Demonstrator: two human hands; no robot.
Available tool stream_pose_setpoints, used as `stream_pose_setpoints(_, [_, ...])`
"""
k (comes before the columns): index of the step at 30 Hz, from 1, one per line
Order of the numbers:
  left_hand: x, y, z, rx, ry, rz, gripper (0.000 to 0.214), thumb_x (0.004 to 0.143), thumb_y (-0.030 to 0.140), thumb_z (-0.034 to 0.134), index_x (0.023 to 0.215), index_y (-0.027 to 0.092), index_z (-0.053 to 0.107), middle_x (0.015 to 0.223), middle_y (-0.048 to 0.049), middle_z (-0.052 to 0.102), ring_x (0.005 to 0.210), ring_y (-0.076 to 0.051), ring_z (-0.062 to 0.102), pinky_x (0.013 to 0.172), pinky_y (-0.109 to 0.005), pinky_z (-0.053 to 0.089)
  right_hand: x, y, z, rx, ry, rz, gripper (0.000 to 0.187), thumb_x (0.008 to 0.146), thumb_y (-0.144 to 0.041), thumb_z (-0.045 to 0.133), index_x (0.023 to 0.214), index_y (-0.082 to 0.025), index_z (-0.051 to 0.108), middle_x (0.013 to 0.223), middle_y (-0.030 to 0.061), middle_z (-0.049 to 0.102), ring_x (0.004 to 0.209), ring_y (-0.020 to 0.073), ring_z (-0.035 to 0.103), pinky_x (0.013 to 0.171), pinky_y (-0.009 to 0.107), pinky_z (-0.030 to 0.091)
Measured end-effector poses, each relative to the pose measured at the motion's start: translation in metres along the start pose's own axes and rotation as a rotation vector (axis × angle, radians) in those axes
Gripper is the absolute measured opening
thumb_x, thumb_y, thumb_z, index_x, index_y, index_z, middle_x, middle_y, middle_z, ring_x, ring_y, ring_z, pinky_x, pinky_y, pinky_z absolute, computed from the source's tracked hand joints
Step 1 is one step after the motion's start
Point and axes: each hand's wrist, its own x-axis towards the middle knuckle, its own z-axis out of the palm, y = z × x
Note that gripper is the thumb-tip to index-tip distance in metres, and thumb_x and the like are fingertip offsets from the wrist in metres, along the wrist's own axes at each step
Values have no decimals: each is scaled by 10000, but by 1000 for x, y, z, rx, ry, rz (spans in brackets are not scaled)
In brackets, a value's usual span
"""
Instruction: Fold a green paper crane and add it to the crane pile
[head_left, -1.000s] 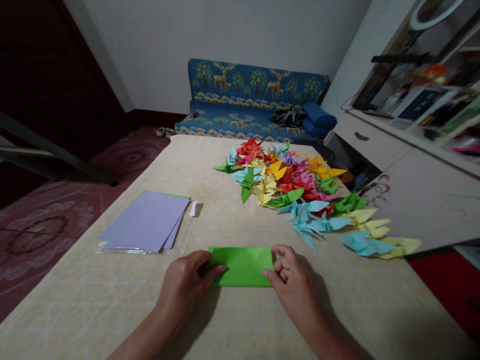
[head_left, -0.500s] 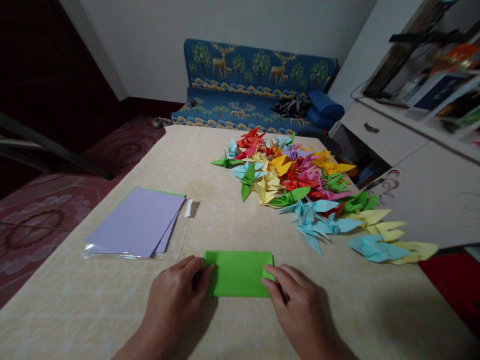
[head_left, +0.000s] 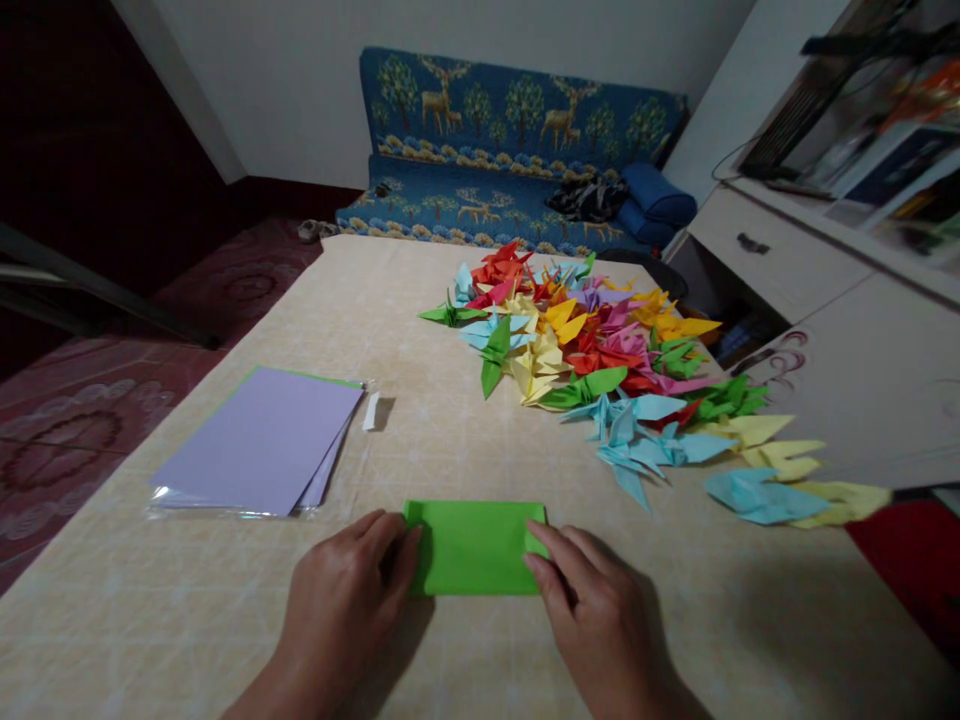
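Note:
A green sheet of folded paper (head_left: 472, 550) lies as a wide rectangle on the table (head_left: 465, 660), near its front. My left hand (head_left: 349, 580) pinches its left edge between thumb and fingers. At the opposite edge, my right hand (head_left: 592, 590) has thumb and forefinger closed on the paper. To the left rests a stack of purple paper sheets (head_left: 262, 440) on a clear plastic sleeve, a strip of green showing behind it. Beyond my right hand spreads a pile of folded paper cranes (head_left: 600, 340) in many colours.
A small white paper scrap (head_left: 371, 411) lies beside the purple stack. Past the far table edge stands a blue sofa (head_left: 480, 120) with a deer pattern. A white cabinet (head_left: 862, 370) stands close along the right side.
The camera view has tilted slightly, so the background sits a little higher. Both hands stay at the two ends of the green paper, which looks unchanged.

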Motion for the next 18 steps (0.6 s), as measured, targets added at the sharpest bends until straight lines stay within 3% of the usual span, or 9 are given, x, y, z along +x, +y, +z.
stream_pose_setpoints(18, [1, 5, -4, 17, -5, -26, 303, 913, 314, 450, 643, 201, 530, 608, 3, 578, 524, -141, 555, 507, -265, 321, 4, -4, 1, -40, 55, -31, 232, 931, -264, 520, 1079, -220, 693, 873, 46, 720, 737, 165, 676, 654, 245, 476])
